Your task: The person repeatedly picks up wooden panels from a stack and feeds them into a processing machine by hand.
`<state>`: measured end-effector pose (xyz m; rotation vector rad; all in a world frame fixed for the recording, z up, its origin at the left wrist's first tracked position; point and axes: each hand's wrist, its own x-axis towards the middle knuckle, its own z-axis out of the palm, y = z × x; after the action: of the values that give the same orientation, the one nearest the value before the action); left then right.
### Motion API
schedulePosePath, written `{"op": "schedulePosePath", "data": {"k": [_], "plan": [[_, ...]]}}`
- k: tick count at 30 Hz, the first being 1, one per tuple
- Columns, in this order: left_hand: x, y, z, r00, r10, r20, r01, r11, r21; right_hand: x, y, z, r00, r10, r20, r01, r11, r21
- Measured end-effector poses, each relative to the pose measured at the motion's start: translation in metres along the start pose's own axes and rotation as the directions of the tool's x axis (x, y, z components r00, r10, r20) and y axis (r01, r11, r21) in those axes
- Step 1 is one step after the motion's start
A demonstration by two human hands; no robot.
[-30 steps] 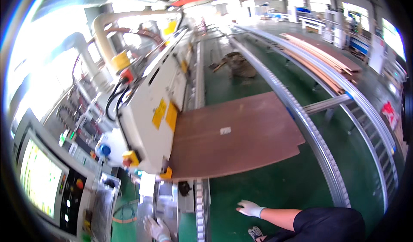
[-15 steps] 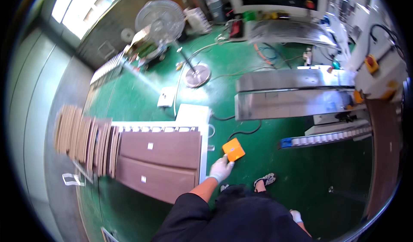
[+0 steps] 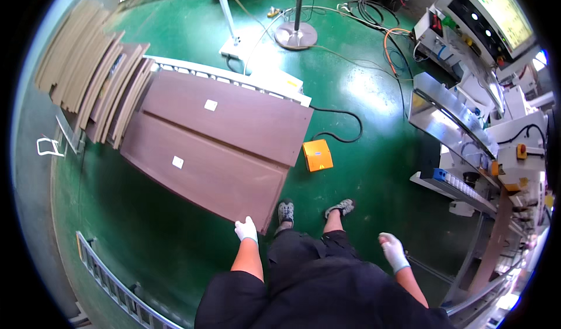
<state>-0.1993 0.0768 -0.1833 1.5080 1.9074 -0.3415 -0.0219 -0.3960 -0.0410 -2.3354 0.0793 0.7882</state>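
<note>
Two brown boards (image 3: pixel 225 174), each bearing a white label, lie side by side on a white roller stand. My left hand (image 3: pixel 246 229), in a white glove, is closed at the near right corner of the nearer board; some of its fingers are hidden by the edge. My right hand (image 3: pixel 394 253), gloved too, hangs in the air to the right of my legs, loosely open with nothing seen in it. An orange box (image 3: pixel 317 156) sits on the green floor just past the boards' right end, a black cable near it.
A row of stacked brown boards (image 3: pixel 87 66) stands at the left. At the right are a metal-topped machine (image 3: pixel 444 118) and a short roller rail (image 3: pixel 461 188). Hoses and cables cross the floor near the fan base (image 3: pixel 295 35). A metal rail (image 3: pixel 125 294) is at lower left.
My left hand has gone from the orange box to the nearer board's edge. The boards now reach over the stand's right end. My view has turned, and my right hand shows more fully.
</note>
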Motion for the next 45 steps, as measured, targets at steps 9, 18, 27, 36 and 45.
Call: {"op": "schedulePosePath", "data": {"k": [9, 18, 27, 36, 45], "plan": [[0.038, -0.019, 0.043, 0.978, -0.205, 0.047, 0.204, 0.865, -0.459, -0.030, 0.008, 0.023, 0.946, 0.236, 0.220, -0.204, 0.966, -0.157], [0.084, -0.086, 0.062, 0.937, 0.013, 0.350, 0.149, 0.890, -0.431, 0.023, -0.007, -0.001, 0.976, 0.205, 0.080, -0.213, 0.971, 0.111], [0.030, -0.044, 0.046, 0.957, -0.136, 0.257, 0.286, 0.598, -0.749, 0.063, -0.105, 0.099, 0.916, 0.010, 0.401, 0.094, 0.966, -0.239], [-0.062, 0.006, 0.009, 0.915, 0.035, 0.402, 0.325, 0.529, -0.784, 0.081, -0.236, 0.221, 0.889, -0.002, 0.458, -0.205, 0.892, 0.403], [-0.089, -0.004, -0.030, 0.381, 0.344, 0.858, 0.539, 0.672, -0.508, 0.057, -0.223, 0.144, 0.932, -0.010, 0.363, -0.219, 0.782, 0.583]]}}
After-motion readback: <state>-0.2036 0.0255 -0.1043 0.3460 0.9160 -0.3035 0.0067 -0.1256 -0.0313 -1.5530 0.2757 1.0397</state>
